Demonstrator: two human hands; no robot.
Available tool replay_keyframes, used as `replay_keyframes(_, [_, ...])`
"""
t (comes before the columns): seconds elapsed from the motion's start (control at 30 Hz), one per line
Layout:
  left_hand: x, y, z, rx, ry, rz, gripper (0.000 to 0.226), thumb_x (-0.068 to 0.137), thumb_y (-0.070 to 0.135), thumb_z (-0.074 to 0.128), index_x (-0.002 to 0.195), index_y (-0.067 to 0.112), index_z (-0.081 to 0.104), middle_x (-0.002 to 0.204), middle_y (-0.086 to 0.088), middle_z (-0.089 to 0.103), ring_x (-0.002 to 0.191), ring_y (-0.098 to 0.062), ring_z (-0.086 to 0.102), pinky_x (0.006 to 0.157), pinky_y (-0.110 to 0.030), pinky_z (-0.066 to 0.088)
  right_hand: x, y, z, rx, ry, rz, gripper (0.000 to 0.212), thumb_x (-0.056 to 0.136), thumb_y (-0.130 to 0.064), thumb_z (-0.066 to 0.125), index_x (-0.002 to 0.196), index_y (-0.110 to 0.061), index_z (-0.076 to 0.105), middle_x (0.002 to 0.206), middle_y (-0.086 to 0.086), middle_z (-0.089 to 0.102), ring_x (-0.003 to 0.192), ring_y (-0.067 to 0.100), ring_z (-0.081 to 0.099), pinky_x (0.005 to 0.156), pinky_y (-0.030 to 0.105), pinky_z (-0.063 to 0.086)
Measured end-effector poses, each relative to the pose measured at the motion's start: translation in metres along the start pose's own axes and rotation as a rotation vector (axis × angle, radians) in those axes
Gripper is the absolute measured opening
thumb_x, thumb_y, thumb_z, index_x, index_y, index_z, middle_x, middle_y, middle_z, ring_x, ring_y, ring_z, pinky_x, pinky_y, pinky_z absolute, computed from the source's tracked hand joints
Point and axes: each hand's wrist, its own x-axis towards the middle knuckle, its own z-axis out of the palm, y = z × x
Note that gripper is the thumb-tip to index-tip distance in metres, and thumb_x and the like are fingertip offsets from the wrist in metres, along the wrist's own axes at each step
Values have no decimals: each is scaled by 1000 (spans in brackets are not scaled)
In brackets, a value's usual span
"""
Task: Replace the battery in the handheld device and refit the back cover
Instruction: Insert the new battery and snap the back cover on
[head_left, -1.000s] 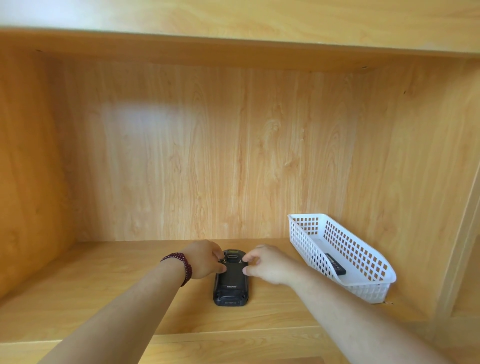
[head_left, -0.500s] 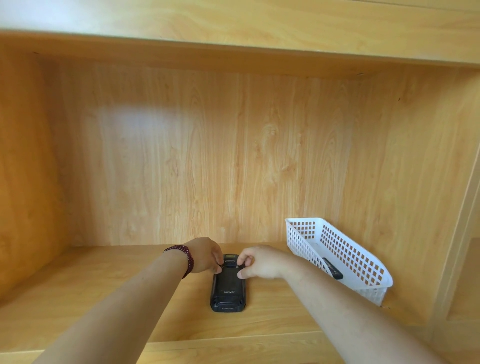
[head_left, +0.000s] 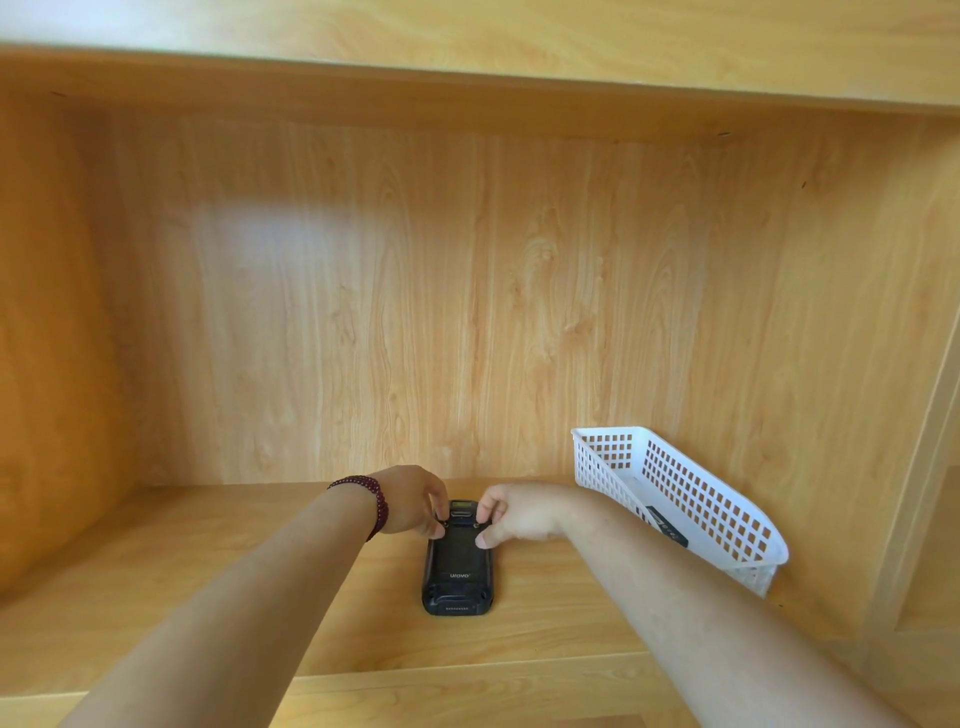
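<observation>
Handheld device (head_left: 457, 564) lies back-up on the wooden shelf (head_left: 208, 582), near end toward the camera, back cover (head_left: 458, 556) on it. Both hands are at its far end. Left hand (head_left: 410, 501), bead bracelet (head_left: 371, 499) on the wrist, has its fingertips curled onto the far-left corner. Right hand (head_left: 514, 512) pinches the far-right corner, thumb on top and fingers bent round the edge. Neither hand lifts the device.

Step, as I judge it: working the two latches or screws at the cover's top, either unlocking or locking; can't tell which. Next move needs both corners worked evenly, with the device held flat.

White basket (head_left: 727, 499) sits well right against the wall, with a dark flat piece (head_left: 667, 527) inside, possibly a battery.

Against half a second ago: the hands are in much the same place, right thumb slightly further down the cover; device unmoved.
</observation>
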Motion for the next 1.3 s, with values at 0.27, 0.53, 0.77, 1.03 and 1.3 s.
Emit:
replay_keyframes(0.27, [0, 0, 2, -13, 30, -2, 25, 85, 31, 69, 107, 20, 65, 106, 3, 63, 104, -19, 59, 86, -27, 44, -5, -2, 4, 49, 27, 61, 43, 85, -43, 70, 114, -12, 68, 118, 6, 68, 101, 20, 62, 93, 34, 48])
replay_keyframes(0.53, [-1, -1, 4, -28, 46, 5, 23, 85, 30, 69, 106, 22, 65, 108, 2, 65, 106, -18, 60, 90, -28, 46, -5, -4, 7, 90, 78, 0, 39, 84, -34, 73, 120, -24, 62, 121, -3, 62, 111, 16, 58, 99, 34, 47])
replay_keyframes(0.77, [-1, -4, 9, -61, 81, 6, 23, 85, 30, 69, 106, 21, 66, 104, 6, 61, 101, -14, 55, 90, -26, 43, -4, -6, 8, 81, 97, 1, 34, 84, -39, 72, 113, -24, 62, 111, -6, 61, 104, 15, 58, 92, 32, 49])
replay_keyframes(1.03, [0, -5, 7, -55, 51, 0, 25, 86, 32, 68, 108, 22, 65, 109, 2, 64, 103, -17, 58, 89, -26, 44, -7, -9, 5, 91, 59, 4, 36, 86, -37, 71, 116, -19, 63, 111, -3, 61, 96, 15, 56, 93, 34, 49])
replay_keyframes(1.3, [-1, -2, 5, -18, 32, 16, 26, 86, 32, 67, 110, 21, 65, 105, 4, 61, 104, -17, 57, 92, -28, 46, -7, -9, 5, 70, 46, 5, 36, 88, -38, 69, 117, -18, 61, 114, -1, 60, 99, 17, 57, 95, 36, 50])
